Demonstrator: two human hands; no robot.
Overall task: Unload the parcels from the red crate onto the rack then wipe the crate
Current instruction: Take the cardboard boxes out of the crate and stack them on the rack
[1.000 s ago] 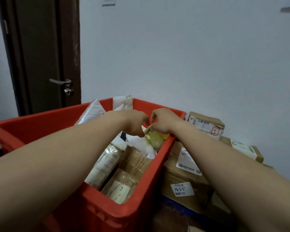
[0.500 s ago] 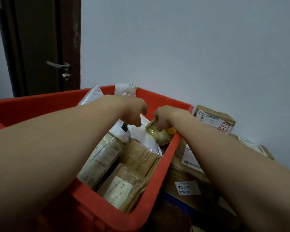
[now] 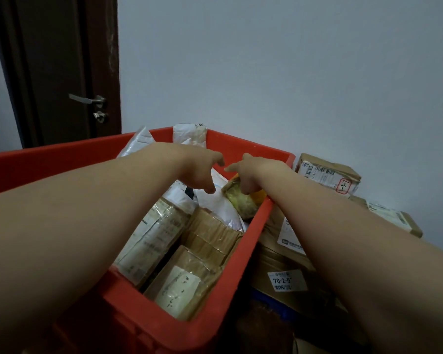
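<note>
Our right hand [image 3: 256, 172] curls its fingers round a small yellowish parcel [image 3: 243, 203] against the far right wall of the red crate [image 3: 252, 241]. Our left hand [image 3: 197, 169], fingers loose and holding nothing, hangs just beside it over a white bag [image 3: 223, 210]. Brown parcels [image 3: 210, 238] lie nearer in the crate.

Left forearm [image 3: 92, 215]: bare along its whole visible length.
Right forearm [image 3: 343, 226]: bare along its whole visible length.
Left grip [image 3: 202, 172]: bare hand.
Right grip [image 3: 252, 175]: bare hand.
</note>
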